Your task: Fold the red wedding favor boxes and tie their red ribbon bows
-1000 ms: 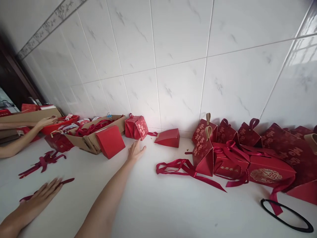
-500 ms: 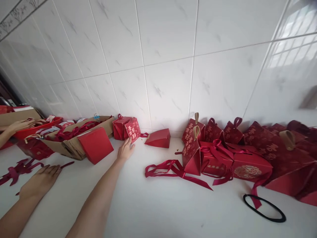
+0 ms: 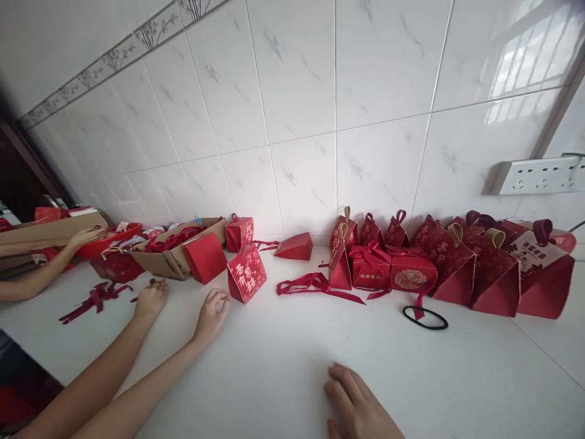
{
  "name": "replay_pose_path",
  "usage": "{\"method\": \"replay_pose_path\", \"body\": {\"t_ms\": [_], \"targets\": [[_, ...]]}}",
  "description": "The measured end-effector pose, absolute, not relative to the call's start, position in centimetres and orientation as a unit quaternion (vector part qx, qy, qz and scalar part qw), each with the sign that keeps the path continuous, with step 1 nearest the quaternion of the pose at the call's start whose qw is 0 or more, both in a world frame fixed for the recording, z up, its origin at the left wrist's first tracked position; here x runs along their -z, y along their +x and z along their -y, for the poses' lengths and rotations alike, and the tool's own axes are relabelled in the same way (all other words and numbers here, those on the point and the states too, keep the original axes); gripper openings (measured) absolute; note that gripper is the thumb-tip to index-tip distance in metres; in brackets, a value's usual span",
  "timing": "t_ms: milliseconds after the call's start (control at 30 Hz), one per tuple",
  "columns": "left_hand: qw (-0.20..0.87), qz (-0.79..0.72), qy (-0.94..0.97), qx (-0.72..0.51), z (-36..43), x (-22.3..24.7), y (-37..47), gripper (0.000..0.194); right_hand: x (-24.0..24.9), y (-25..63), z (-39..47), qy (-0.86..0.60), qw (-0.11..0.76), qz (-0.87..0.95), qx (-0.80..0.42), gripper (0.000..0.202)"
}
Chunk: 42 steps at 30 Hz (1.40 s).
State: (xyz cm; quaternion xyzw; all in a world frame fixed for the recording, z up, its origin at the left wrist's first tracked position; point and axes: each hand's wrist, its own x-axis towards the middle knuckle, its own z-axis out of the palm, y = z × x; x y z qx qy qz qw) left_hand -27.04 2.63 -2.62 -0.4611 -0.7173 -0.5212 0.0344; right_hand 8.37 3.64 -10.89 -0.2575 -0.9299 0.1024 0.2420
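At the bottom edge, my right hand [image 3: 361, 408] hovers over the white tabletop [image 3: 274, 366], its fingers bent and apart, holding nothing. My left hand is out of view. Up and to the left of my right hand, a patterned red box [image 3: 247, 274] with gold lettering stands upright. Another person's hand [image 3: 212, 314] rests just left of this box with fingers curled. Beside it, a second hand [image 3: 153, 299] lies on the table near dark red ribbons [image 3: 98, 299]. A plain red box [image 3: 295, 246] lies near the wall.
Several red boxes with loops [image 3: 496, 274] line the wall at right, behind a black oval ring [image 3: 425, 318]. Loose ribbon [image 3: 311, 283] lies mid-table. At left are a cardboard box [image 3: 162, 261], a red basin [image 3: 94, 246] and another person's arm [image 3: 55, 268].
My right hand has come into view. The lettered box has moved forward from the wall, and the person's hand that touched it has drawn back. The view has shifted.
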Motion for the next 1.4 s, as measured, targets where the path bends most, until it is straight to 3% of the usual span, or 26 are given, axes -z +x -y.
{"method": "replay_pose_path", "body": {"t_ms": [133, 233, 333, 400, 500, 600, 700, 933, 1133, 1267, 1400], "targets": [[0.016, 0.712, -0.419, 0.564, -2.9, 2.4, -26.6, 0.031, 9.2, 8.9, -3.5, -0.242, 0.222, 0.929, -0.17, 0.034], [-0.023, 0.68, -0.418, 0.601, -5.0, 2.5, -24.7, 0.026, 7.2, 9.5, -2.9, -0.241, 0.234, 0.906, -0.257, 0.031], [-0.067, 0.63, -0.453, 0.628, -6.4, 3.0, -20.7, 0.027, 5.9, 10.2, -3.1, -0.265, 0.332, 0.833, -0.354, 0.022], [-0.101, 0.591, -0.492, 0.632, -6.9, 3.2, -17.1, 0.035, 5.6, 10.7, -4.0, -0.29, 0.425, 0.779, -0.357, 0.021], [-0.155, 0.528, -0.561, 0.618, -7.0, 3.4, -11.4, 0.042, 5.4, 11.9, -5.7, -0.314, 0.566, 0.716, -0.261, 0.016], [-0.208, 0.468, -0.619, 0.596, -6.6, 3.5, -6.8, 0.048, 5.0, 13.2, -7.1, -0.309, 0.647, 0.674, -0.176, 0.029], [-0.279, 0.415, -0.678, 0.539, -5.6, 3.9, -4.5, 0.042, 4.1, 14.3, -7.3, -0.316, 0.647, 0.671, -0.178, 0.035], [-0.353, 0.352, -0.752, 0.431, -4.2, 3.6, -4.0, 0.019, 0.4, 14.8, -5.8, -0.322, 0.643, 0.656, -0.23, 0.016], [-0.341, 0.345, -0.785, 0.386, -3.9, 3.3, -4.0, 0.034, -1.2, 15.1, -5.2, -0.264, 0.687, 0.623, -0.265, 0.019], [-0.34, 0.342, -0.797, 0.363, -3.8, 2.7, -4.6, 0.03, -1.3, 15.0, -4.9, -0.261, 0.682, 0.62, -0.287, 0.015], [-0.335, 0.323, -0.748, 0.473, -3.6, 0.0, -3.9, 0.035, -1.0, 14.7, -4.6, -0.261, 0.666, 0.642, -0.276, 0.014]]}}
